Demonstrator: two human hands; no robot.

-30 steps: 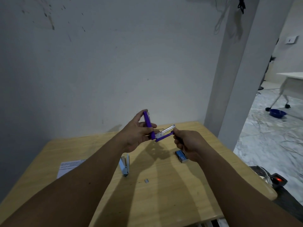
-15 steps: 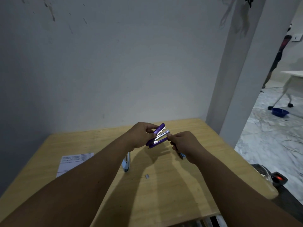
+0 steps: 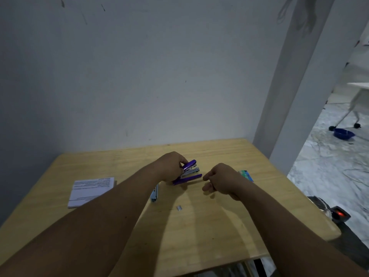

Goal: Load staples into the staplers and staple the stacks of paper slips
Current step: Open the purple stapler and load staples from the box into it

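Note:
My left hand (image 3: 169,166) grips a purple stapler (image 3: 189,172) low over the wooden table (image 3: 199,236), its top folded almost down onto the metal staple rail. My right hand (image 3: 221,180) hovers just to the right of the stapler, fingers loosely curled, holding nothing that I can see. A light blue stapler (image 3: 155,193) lies on the table, partly hidden under my left forearm. A stack of printed paper slips (image 3: 91,189) lies at the left. A small strip of staples (image 3: 179,207) lies loose near the middle. A blue staple box (image 3: 246,174) peeks out behind my right hand.
A white wall runs along the table's far edge and a pillar stands at the back right. Beyond the table's right edge lies a marble floor with cables, a device with a red light (image 3: 340,213) and a blue bowl (image 3: 343,133).
The stapler's top has folded down from wide open to nearly closed. My left hand lowered it to the table. My right hand let go of its front end and drew back to the right.

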